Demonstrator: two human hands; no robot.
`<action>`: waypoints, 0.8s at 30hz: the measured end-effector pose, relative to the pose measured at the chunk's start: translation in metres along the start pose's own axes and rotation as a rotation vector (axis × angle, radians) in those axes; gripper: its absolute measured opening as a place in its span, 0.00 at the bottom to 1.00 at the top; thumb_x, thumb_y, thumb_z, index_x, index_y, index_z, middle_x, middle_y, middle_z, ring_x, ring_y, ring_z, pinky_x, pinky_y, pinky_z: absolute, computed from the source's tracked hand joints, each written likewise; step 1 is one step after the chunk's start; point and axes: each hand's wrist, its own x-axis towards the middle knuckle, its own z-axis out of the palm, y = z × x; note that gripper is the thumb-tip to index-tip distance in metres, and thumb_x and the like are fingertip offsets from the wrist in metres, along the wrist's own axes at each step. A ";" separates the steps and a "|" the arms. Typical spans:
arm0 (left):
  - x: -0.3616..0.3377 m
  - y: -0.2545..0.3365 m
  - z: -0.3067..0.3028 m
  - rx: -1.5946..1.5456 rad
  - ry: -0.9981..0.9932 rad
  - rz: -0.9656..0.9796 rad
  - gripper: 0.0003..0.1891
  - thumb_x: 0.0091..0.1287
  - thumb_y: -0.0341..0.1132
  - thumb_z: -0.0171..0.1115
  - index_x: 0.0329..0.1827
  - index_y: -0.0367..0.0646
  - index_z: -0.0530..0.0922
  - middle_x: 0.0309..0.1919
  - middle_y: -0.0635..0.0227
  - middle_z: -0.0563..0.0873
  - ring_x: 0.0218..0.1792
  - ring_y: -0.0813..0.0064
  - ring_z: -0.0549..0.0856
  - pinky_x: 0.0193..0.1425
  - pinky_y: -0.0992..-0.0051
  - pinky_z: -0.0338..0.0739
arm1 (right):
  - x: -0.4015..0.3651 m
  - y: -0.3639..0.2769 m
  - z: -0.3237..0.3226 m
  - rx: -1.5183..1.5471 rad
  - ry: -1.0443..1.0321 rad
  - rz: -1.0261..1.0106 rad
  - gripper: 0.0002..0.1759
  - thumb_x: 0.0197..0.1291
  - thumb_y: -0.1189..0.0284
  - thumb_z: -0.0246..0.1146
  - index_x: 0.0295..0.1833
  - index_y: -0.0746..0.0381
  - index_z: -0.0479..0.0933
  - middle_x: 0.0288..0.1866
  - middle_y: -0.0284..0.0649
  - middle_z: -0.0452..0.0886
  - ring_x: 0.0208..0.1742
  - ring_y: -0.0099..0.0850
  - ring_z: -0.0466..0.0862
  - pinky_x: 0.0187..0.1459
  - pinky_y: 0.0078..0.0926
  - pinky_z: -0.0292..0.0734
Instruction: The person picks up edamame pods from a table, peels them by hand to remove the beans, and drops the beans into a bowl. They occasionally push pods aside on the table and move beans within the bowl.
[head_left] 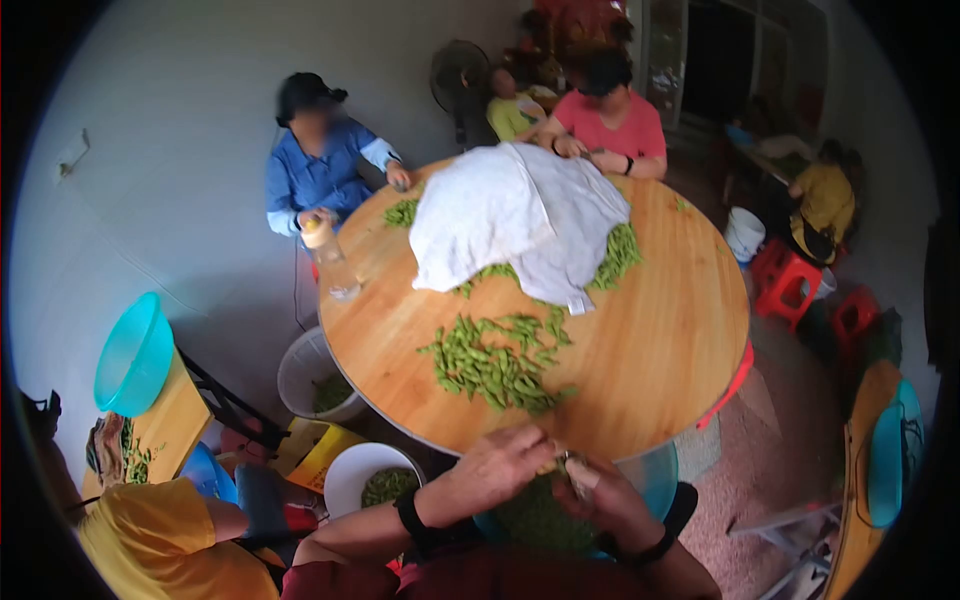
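Pods [480, 368], green and slender, in a loose pile on the table [660, 330].

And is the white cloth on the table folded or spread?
Spread: the white cloth drapes widely, bean pods showing at its edges.

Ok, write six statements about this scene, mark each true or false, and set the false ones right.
1. Green pods lie on the table. True.
2. The table is square. False: it is round.
3. A white cloth lies on the table, with pods showing at its edges. True.
4. All the pods on the table are under the cloth. False: a pile lies uncovered.
5. The left hand and right hand are close together. True.
6. The left hand rests on the cloth. False: it is by the table's near edge.
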 end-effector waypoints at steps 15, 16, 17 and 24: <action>-0.023 0.012 0.051 -0.894 0.105 -0.518 0.17 0.74 0.25 0.51 0.63 0.44 0.78 0.36 0.74 0.83 0.32 0.84 0.76 0.39 0.82 0.73 | -0.004 0.026 -0.008 -0.142 0.013 -0.162 0.11 0.75 0.67 0.49 0.52 0.62 0.68 0.35 0.36 0.78 0.25 0.21 0.78 0.23 0.18 0.70; -0.021 0.011 0.052 -0.889 0.103 -0.515 0.17 0.75 0.26 0.51 0.63 0.44 0.78 0.36 0.74 0.82 0.31 0.84 0.76 0.39 0.82 0.73 | -0.003 0.025 -0.012 -0.179 -0.005 -0.158 0.10 0.74 0.68 0.48 0.52 0.62 0.68 0.35 0.36 0.78 0.24 0.21 0.78 0.23 0.18 0.70; -0.020 0.010 0.054 -0.884 0.102 -0.511 0.16 0.75 0.28 0.52 0.64 0.44 0.77 0.35 0.75 0.82 0.31 0.85 0.75 0.38 0.82 0.72 | -0.003 0.025 -0.015 -0.216 -0.023 -0.155 0.10 0.74 0.68 0.48 0.53 0.62 0.67 0.35 0.36 0.78 0.24 0.21 0.77 0.23 0.18 0.70; -0.019 0.005 0.054 -0.953 0.050 -0.524 0.19 0.73 0.23 0.50 0.64 0.43 0.77 0.42 0.70 0.83 0.30 0.86 0.75 0.36 0.84 0.72 | -0.007 0.019 -0.009 -0.143 0.000 -0.147 0.10 0.73 0.69 0.49 0.53 0.62 0.68 0.34 0.35 0.78 0.23 0.20 0.76 0.22 0.17 0.68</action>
